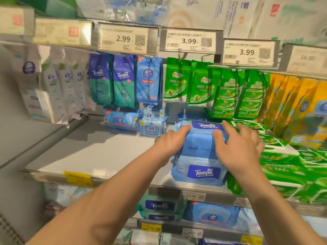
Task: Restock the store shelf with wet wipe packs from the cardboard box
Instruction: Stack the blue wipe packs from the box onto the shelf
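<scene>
On the middle shelf, right of centre: your work zone; two blue Tempo wet wipe packs lie here in one column, the far pack (201, 137) behind the near pack (200, 169), touching.
Shelf: the shelf (99, 156) is bare to the left; green multipacks (290, 167) sit just beside the column on the right.
Left hand: your left hand (169, 142) holds the far pack at its left edge, fingers curled over it.
Right hand: your right hand (238, 145) rests on the far pack's right side, thumb (218, 136) pressed on top, fingers spread and relaxed; the grasp appears loose.
Step in hand: seating the far pack, by my reading; push with both hands evenly so that it stays square to the near pack; keep the label up and facing you; do not crowd the green multipacks.
Count, Tempo blue packs on this shelf: two.
Count, small packs at the far edge: two or three; blur prevents certainty.
Count, legible price tags above: three; 2.99 (123, 38), 3.99 (189, 41), 3.99 (246, 52).
Cardboard box: not in view.
</scene>
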`<state>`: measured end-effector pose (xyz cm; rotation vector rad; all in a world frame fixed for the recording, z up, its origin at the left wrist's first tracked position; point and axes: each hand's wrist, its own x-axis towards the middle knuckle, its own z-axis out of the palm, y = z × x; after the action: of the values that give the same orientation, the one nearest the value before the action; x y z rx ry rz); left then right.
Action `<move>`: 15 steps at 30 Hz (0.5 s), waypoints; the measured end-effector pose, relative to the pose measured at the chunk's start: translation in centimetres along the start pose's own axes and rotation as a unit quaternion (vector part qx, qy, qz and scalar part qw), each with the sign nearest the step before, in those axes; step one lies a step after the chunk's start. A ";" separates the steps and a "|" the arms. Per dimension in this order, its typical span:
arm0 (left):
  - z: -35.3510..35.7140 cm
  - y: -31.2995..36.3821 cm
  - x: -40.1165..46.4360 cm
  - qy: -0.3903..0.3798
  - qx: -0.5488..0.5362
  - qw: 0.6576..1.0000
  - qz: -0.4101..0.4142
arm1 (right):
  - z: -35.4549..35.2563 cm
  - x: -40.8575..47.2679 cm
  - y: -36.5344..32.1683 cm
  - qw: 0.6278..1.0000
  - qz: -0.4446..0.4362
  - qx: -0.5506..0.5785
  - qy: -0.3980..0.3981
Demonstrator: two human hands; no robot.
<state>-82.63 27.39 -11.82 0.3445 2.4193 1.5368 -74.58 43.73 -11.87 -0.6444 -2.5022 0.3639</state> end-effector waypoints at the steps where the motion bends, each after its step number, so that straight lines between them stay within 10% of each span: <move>1: -1.0 -0.6 -0.8 0.013 0.013 1.000 0.013 | 0.3 -0.7 -0.9 0.998 -0.044 0.017 0.029; 6: -8.0 -6.3 -7.5 0.160 0.105 0.980 0.054 | 4.0 -6.2 -9.4 0.953 -0.260 0.150 0.048; 15: -20.7 -24.7 -28.2 0.375 0.136 0.903 -0.161 | 13.6 -23.8 -26.4 0.782 -0.466 0.266 -0.316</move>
<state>-64.63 -9.78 -23.31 -0.7107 3.0459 1.3296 -73.99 7.42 -23.27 1.0958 -2.7036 0.9313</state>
